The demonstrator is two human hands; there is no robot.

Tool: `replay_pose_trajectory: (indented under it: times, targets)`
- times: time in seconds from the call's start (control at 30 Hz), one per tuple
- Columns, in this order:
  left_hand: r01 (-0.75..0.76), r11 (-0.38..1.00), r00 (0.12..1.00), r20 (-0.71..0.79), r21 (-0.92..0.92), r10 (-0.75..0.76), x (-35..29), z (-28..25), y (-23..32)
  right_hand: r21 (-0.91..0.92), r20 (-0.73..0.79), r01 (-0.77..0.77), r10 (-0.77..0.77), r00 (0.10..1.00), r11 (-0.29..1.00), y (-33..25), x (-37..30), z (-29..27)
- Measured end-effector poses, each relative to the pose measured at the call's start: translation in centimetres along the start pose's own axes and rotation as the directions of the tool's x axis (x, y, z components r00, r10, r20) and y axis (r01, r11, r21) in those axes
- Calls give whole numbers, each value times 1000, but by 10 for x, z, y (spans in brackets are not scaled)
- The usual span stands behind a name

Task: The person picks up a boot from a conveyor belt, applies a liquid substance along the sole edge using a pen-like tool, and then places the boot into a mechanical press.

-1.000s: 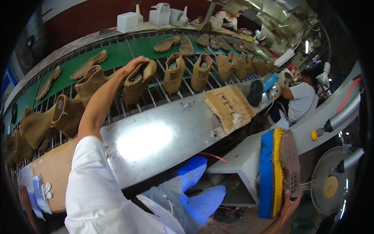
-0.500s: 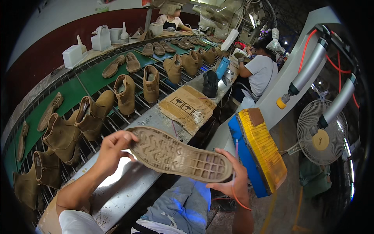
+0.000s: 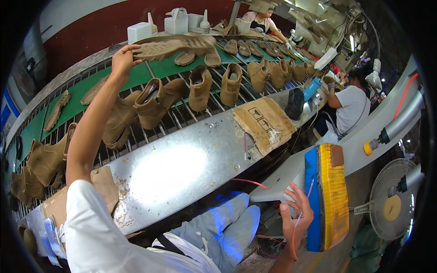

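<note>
My left hand (image 3: 123, 61) is stretched far over the rack and grips the end of a tan shoe sole (image 3: 175, 46), pinched between thumb and fingers. The sole is smeared by motion and seen nearly edge-on, above the green belt. Below it stand several brown ankle boots (image 3: 155, 102) on the metal bars. Low on the right, my right hand (image 3: 298, 214) has its fingers apart and bent, holding nothing. A thin orange and clear tube (image 3: 295, 236) runs along that wrist and palm. Close beside the hand is a blue and yellow padded block (image 3: 334, 195).
A metal ledge (image 3: 195, 168) carries torn cardboard (image 3: 265, 125), a black shoe (image 3: 295, 103) and a blue bottle (image 3: 312, 88). More soles lie on the green belt (image 3: 164, 68). White jugs (image 3: 176, 22) stand behind. Two people work farther off. A fan (image 3: 392, 200) stands right.
My right hand has let go of the sole. My left hand has carried it up and away over the rack. The view has turned leftward.
</note>
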State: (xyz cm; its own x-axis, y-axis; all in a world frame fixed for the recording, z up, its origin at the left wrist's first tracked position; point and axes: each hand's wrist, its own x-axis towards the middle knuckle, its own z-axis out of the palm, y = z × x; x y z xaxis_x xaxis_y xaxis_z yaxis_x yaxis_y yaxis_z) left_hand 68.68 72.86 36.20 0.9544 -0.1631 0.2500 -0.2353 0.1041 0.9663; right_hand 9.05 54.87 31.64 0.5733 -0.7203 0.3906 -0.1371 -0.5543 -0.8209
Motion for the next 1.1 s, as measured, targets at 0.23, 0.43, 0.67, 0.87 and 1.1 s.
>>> replay_pose_trajectory:
  times: [0.23, 0.43, 0.67, 0.87, 1.1]
  targets:
    - [-253, 914, 919, -216, 317, 330, 35, -47, -5, -188, -88, 27, -44, 995, 982, 5, -28, -33]
    - [-406, 705, 859, -22, 581, 512, -75, -140, 30, -91, -81, -33, 26, 996, 995, 15, -29, -22]
    - [-165, 882, 979, -32, 441, 200, -223, -139, -44, 6, 25, -8, 8, 1000, 1000, 13, -19, 2]
    - [-75, 743, 974, -113, 665, 199, -214, -95, -98, 95, 25, -20, 18, 1000, 995, 12, -19, 13]
    - [78, 981, 976, 185, 179, -112, -195, -104, -107, 263, 62, -11, -5, 998, 965, 34, -12, 33]
